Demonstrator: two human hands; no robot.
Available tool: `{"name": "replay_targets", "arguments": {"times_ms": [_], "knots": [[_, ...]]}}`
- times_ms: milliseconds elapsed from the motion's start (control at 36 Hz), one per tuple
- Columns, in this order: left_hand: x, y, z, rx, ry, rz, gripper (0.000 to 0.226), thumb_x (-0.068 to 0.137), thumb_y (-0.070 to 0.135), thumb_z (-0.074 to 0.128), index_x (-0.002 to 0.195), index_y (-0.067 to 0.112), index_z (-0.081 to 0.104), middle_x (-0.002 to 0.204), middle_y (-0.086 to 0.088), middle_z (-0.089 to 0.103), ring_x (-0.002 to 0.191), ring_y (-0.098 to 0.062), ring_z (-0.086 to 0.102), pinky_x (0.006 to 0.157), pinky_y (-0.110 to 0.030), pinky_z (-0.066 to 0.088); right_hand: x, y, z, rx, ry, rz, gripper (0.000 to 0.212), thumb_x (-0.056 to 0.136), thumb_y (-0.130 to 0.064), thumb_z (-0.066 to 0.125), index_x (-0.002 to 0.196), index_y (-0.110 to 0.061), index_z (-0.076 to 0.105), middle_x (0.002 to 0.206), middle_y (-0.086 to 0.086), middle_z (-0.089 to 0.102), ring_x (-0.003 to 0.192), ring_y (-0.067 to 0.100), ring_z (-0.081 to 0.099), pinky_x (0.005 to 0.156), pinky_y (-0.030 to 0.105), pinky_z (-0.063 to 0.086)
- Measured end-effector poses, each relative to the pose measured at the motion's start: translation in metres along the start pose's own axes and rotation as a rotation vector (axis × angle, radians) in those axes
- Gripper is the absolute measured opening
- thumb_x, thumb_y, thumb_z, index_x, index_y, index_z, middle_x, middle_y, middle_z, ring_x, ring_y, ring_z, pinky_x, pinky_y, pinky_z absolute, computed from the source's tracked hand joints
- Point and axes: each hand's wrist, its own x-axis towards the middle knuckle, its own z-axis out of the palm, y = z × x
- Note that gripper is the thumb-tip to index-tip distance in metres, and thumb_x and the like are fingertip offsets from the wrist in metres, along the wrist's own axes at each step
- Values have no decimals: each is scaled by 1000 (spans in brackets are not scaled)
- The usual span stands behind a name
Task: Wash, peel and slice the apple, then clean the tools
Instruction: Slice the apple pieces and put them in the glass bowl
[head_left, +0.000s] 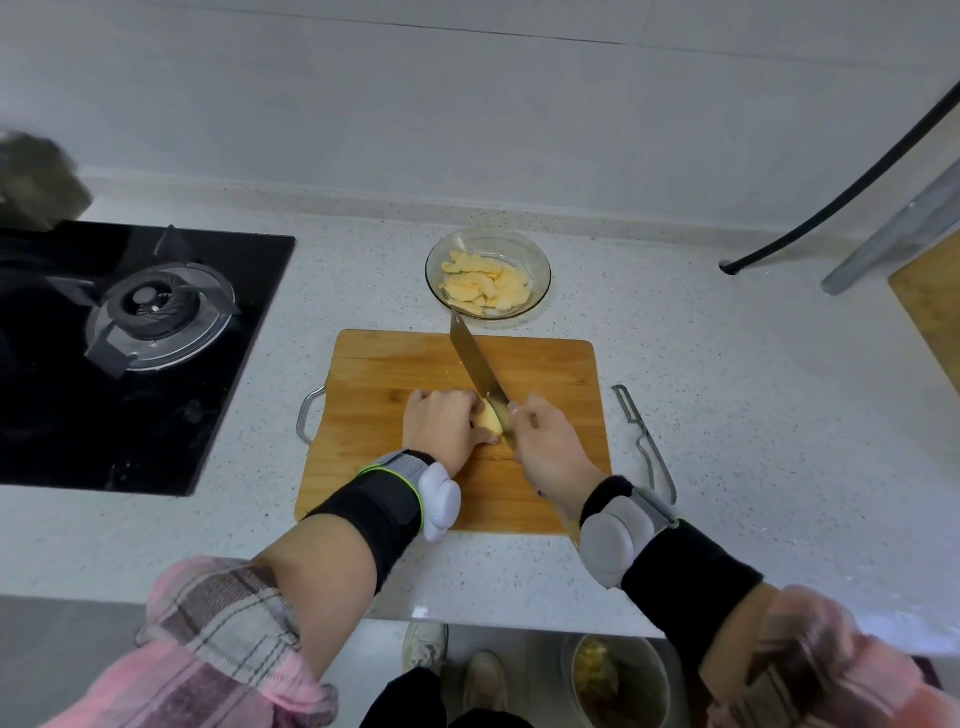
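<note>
Speckled countertop (701, 364), spanning mid-frame. Black gas hob (130, 353), left. Wooden cutting board (384, 374), centre. Glass bowl (540, 260) of apple slices (485, 286), set just beyond the board. Peeler (641, 436), laid right of the board. Knife (475, 364), handle gripped by the right hand (550, 447), blade running away up-frame. Peeled apple piece (488, 418), pinned by the curled left hand (441, 421) just left of the blade, touching it.
</note>
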Motion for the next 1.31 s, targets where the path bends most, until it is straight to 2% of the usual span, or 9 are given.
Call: {"name": "replay_targets", "arguments": {"times_ms": [167,250,417,667,972,1111,1222,1306], "knots": [[1,0,-1,-23,-29,-5,40,76,57,68,100,25,63,97,3,70,97,-22,60,90,-33,33,-5,-5,-12,98,15,27,29,104,-41,34,86,-20,42,72,6,46,49,15,36,41,24,33],[3,-1,0,-25,-32,-3,43,74,59,67,101,25,64,98,2,70,97,-23,60,90,-33,34,-7,-9,-17,90,22,-7,30,104,-42,35,89,-17,43,72,5,45,51,15,36,41,24,33],[2,-2,-1,-30,-25,-10,43,75,57,68,104,25,65,101,2,70,100,-22,60,91,-32,33,-10,-11,-16,69,10,-25,30,105,-40,35,81,-21,37,70,4,44,48,14,33,40,22,30],[2,-1,-1,-37,-29,-26,43,75,57,69,104,26,65,100,3,70,101,-22,60,92,-32,32,-13,-9,-12,79,6,-3,29,104,-41,35,88,-17,40,75,8,46,51,14,33,41,24,31],[2,-1,0,-47,-10,-22,44,76,55,68,108,26,65,102,3,70,101,-20,60,91,-31,31,-14,-10,-13,60,8,-17,29,105,-39,35,86,-17,39,70,4,44,49,12,33,40,22,31],[2,-2,1,-35,0,-3,44,77,56,67,109,26,65,103,3,70,100,-21,60,90,-31,31,-9,-8,-10,20,25,-50,29,104,-39,36,85,-18,40,72,4,46,53,12,34,48,28,31],[1,-3,4,-24,18,6,43,76,57,67,107,26,65,102,3,70,99,-20,59,89,-30,31,-5,-2,-3,28,20,-48,31,104,-39,36,81,-20,36,71,5,45,51,13,34,45,25,30],[0,-4,6,-20,37,25,46,78,56,66,111,25,65,108,4,69,102,-19,58,90,-29,30,1,2,3,-7,33,-32,33,103,-43,35,76,-25,34,68,2,47,54,16,36,55,30,32]]}}
